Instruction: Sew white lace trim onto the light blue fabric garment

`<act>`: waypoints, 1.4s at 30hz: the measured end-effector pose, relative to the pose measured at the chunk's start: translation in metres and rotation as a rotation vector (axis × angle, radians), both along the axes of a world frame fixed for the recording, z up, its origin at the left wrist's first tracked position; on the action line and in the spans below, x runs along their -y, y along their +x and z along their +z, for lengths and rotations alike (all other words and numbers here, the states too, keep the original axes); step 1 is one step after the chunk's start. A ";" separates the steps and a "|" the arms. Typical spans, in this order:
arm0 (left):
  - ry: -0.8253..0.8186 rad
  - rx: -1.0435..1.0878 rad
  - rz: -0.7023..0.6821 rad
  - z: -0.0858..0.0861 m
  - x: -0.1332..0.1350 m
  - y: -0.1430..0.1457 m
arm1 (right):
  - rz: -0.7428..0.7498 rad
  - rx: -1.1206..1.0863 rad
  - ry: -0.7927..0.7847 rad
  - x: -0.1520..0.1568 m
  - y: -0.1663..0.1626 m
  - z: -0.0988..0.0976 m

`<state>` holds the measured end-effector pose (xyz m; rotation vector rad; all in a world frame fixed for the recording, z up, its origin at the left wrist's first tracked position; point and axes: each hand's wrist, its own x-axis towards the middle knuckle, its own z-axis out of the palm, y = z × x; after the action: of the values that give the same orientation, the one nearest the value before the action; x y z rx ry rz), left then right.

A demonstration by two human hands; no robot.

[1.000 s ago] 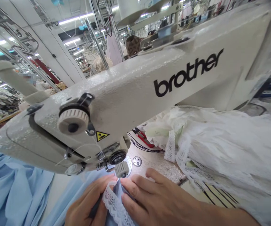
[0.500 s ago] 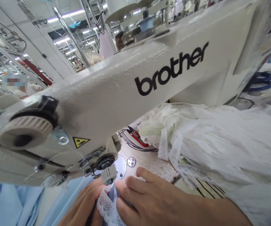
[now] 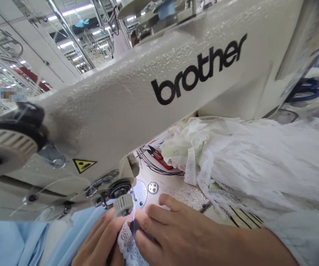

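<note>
A strip of white lace trim (image 3: 129,240) lies between my two hands, over blue fabric at the front of the sewing machine (image 3: 106,114). My left hand (image 3: 100,236) holds the lace from its left side, fingers pressed together. From the other side my right hand (image 3: 173,232) has its thumb and curled fingers closed on the lace edge. Both sets of fingertips are close to the ribbed knob (image 3: 123,205), which hides the needle and presser foot. Light blue fabric (image 3: 73,236) runs on the left, passing behind my left hand.
A heap of white lace-edged fabric (image 3: 259,151) covers the bed to the right, beside my right forearm. Red thread snips (image 3: 159,157) lie behind the needle area, near dark cords. Blue-handled scissors (image 3: 306,89) rest far right. A person (image 3: 14,94) is in the left background.
The view has shifted slightly, so the machine head sits further left and lower. Both hands keep nearly the same hold on the lace, which has shifted slightly between them.
</note>
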<state>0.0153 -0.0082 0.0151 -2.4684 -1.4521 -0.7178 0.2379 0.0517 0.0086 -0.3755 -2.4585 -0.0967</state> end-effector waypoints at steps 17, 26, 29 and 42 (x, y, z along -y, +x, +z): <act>0.025 -0.159 -0.087 0.019 -0.007 0.007 | -0.022 -0.025 0.015 -0.001 0.002 0.004; 0.009 -0.151 -0.101 0.015 -0.007 0.003 | -0.058 -0.068 0.022 0.001 -0.001 0.001; 0.016 -0.147 -0.086 0.015 -0.007 0.004 | -0.058 -0.068 0.030 0.001 -0.001 0.000; 0.048 -0.136 -0.100 0.015 -0.008 0.004 | -0.065 -0.061 0.030 0.000 -0.001 0.000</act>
<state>0.0194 -0.0001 0.0300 -2.5134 -1.2570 -0.5821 0.2372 0.0514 0.0083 -0.4394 -2.3829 -0.1479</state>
